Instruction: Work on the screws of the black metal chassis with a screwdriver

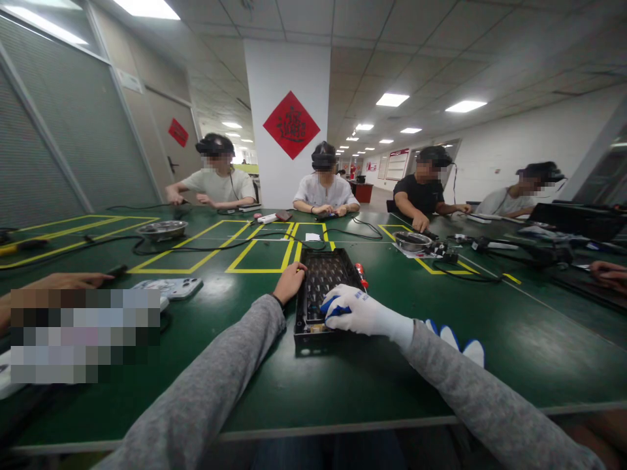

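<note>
A long black case (322, 336) with rows of small pointed metallic pieces (327, 277) inside lies in front of me on the table. My left hand (292, 282), bare, holds the case by its left rim, fingers over the edge. My right hand (349, 308) wears a white glove with blue fingertips. It is inside the near right part of the case, fingers curled together; whatever they pinch is hidden. Something small and yellowish (317, 328) lies in the near end. A red-handled tool (361, 275) rests along the case's right side.
A second white-and-blue glove (460, 344) lies partly behind my right forearm. Phones (179, 287) lie left, beside another person's hand (63, 287). Metal bowls (164, 230), black cables (210, 244) and yellow tape lines (259, 271) are further off. Several people sit around the green table (490, 378).
</note>
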Demonstrator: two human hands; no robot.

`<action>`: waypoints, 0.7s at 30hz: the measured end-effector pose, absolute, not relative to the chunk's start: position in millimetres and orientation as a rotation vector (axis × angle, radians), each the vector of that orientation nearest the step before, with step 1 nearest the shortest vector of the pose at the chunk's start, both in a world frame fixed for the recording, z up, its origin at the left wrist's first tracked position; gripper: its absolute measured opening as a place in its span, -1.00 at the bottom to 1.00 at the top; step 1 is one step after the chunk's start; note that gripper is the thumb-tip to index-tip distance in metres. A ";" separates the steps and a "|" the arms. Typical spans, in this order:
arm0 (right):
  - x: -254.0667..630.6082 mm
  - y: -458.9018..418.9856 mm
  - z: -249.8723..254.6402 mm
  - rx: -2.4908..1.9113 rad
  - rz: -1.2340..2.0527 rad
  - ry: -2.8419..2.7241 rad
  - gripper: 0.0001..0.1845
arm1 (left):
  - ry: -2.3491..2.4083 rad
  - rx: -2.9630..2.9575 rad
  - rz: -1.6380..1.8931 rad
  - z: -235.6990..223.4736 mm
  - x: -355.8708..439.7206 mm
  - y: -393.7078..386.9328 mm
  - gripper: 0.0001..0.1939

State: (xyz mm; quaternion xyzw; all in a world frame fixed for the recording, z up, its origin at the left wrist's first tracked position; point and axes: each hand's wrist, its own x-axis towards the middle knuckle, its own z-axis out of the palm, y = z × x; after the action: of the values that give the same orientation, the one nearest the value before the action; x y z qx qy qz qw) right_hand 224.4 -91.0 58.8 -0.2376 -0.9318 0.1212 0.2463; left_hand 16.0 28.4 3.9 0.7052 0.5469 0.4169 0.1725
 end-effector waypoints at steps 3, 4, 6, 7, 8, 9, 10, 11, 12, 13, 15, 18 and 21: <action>224.3 -90.4 58.3 -0.651 0.325 -2.549 -0.88 | 1.548 2.004 1.185 3.5 15.9 28.4 -0.74; 224.3 -89.9 58.0 -0.646 0.329 -2.550 -0.89 | 1.547 2.004 1.186 3.4 15.8 28.3 -0.74; 224.2 -89.0 57.8 -0.632 0.341 -2.551 -0.89 | 1.545 2.006 1.189 3.4 15.8 27.9 -0.75; 224.2 -88.9 58.0 -0.627 0.347 -2.552 -0.89 | 1.544 2.007 1.190 3.5 15.9 27.7 -0.75; 224.2 -89.2 58.4 -0.622 0.349 -2.552 -0.89 | 1.543 2.007 1.191 3.6 15.9 27.5 -0.75; 224.2 -89.6 59.0 -0.621 0.348 -2.552 -0.89 | 1.543 2.008 1.193 3.6 16.0 27.4 -0.75; 224.3 -90.2 59.5 -0.623 0.345 -2.553 -0.89 | 1.543 2.007 1.193 3.7 16.1 27.4 -0.75; 224.4 -90.9 60.0 -0.626 0.341 -2.552 -0.89 | 1.544 2.006 1.194 3.6 16.1 27.5 -0.75; 224.4 -91.4 60.4 -0.631 0.336 -2.552 -0.89 | 1.546 2.005 1.194 3.6 16.1 27.6 -0.75; 224.6 -91.8 60.6 -0.635 0.333 -2.554 -0.89 | 1.548 2.004 1.195 3.5 16.1 27.8 -0.75; 224.8 -91.8 60.3 -0.644 0.331 -2.557 -0.88 | 1.549 2.003 1.194 3.3 16.0 28.3 -0.75; 225.0 -90.7 59.4 -0.646 0.343 -2.555 -0.88 | 1.549 2.000 1.195 3.3 15.7 28.6 -0.75; 224.8 -90.2 59.4 -0.630 0.363 -2.557 -0.88 | 1.547 1.998 1.197 3.7 15.8 28.1 -0.75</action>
State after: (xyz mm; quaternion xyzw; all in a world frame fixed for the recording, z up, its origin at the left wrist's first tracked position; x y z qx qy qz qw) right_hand 224.8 -90.2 59.4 -0.2302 -0.9339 0.1326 0.2391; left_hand 15.8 28.1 3.7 0.7040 0.5450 0.4216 0.1719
